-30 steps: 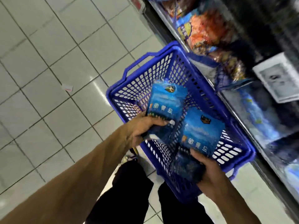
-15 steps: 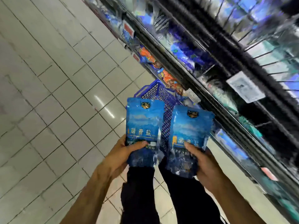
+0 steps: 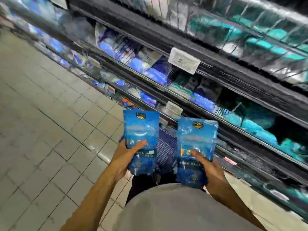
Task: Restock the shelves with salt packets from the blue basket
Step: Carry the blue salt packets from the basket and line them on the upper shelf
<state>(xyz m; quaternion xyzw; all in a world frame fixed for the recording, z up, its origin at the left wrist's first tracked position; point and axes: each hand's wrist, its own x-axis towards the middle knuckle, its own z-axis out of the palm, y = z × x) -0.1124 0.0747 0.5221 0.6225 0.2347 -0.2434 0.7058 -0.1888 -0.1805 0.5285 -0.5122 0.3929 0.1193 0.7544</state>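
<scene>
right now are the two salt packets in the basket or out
Out: the left hand and right hand each hold a salt packet upright above the blue basket.

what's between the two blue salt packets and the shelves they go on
Nothing visible. The left hand holds one blue plastic salt packet and the right hand the other, both upright in open air before the dark metal shelves, which already hold blurred goods.
</scene>
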